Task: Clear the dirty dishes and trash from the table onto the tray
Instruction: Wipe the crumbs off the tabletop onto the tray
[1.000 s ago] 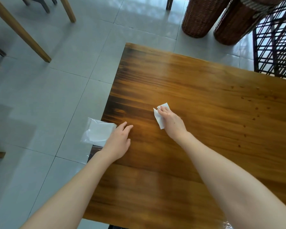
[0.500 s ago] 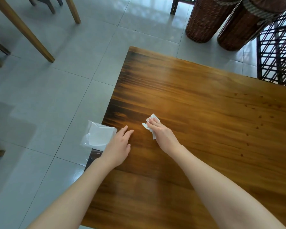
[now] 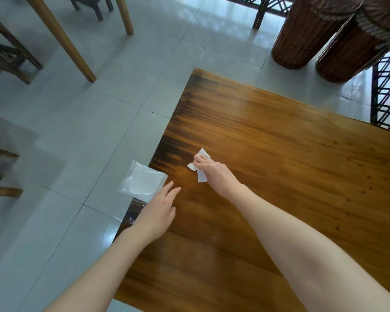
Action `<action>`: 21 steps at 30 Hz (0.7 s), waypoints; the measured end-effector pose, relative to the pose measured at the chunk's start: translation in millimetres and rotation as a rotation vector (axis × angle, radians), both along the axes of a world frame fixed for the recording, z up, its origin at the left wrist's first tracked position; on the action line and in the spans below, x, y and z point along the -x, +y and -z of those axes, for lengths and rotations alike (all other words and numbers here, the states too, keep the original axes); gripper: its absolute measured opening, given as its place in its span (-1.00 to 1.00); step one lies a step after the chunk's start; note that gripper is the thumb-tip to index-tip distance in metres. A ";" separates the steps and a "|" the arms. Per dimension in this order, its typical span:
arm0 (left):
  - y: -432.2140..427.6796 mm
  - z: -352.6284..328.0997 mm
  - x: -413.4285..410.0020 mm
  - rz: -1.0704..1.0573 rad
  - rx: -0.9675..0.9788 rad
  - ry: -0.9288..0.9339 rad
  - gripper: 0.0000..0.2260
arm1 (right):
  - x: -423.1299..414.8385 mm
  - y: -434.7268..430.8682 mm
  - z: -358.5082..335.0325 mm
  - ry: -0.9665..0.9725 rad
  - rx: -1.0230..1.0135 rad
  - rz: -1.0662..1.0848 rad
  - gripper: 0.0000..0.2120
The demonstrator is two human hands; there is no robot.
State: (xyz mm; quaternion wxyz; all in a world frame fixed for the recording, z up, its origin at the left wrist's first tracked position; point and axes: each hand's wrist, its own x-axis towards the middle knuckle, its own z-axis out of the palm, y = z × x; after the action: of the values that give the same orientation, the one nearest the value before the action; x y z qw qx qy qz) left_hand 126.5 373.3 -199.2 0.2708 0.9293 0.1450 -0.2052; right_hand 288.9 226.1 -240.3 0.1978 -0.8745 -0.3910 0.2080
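A crumpled white tissue point(image 3: 200, 165) lies on the wooden table point(image 3: 279, 176) near its left edge. My right hand point(image 3: 214, 171) presses down on the tissue with curled fingers, and the paper sticks out on both sides of them. My left hand point(image 3: 158, 212) lies flat on the table's left edge with its fingers stretched out, a short way left of the tissue. Its fingertips touch a clear plastic bag point(image 3: 142, 182) that hangs over the table's edge above the floor. No tray or dishes are in view.
Two brown wicker baskets point(image 3: 306, 34) stand on the tiled floor beyond the table's far corner, next to a dark lattice chair point(image 3: 387, 86). Wooden table and chair legs point(image 3: 61, 39) stand at the far left.
My right hand has slid the tissue left across the table, closer to my left hand and the plastic bag. My left hand has stayed at the table's edge.
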 end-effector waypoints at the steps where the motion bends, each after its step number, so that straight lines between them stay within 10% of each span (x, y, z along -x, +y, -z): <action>1: -0.7 -1.5 2.7 -0.004 0.000 -0.004 -0.50 | 4.5 -3.3 0.5 -0.028 -0.009 -0.021 -0.43; 13: 9.3 -24.2 -4.1 -0.031 -0.008 -0.078 -0.51 | -36.1 29.4 -2.8 -0.105 0.063 -0.049 -0.50; 21: 27.4 -37.4 -34.2 -0.014 -0.043 -0.127 -0.52 | -69.9 -36.3 0.1 -0.110 0.089 0.430 -0.43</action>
State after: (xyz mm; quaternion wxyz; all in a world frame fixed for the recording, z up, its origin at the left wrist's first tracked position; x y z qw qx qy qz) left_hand 160.7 400.7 -161.8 0.2609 0.9450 0.1381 -0.1408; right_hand 358.8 189.8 -240.3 0.1772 -0.9556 -0.1962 0.1302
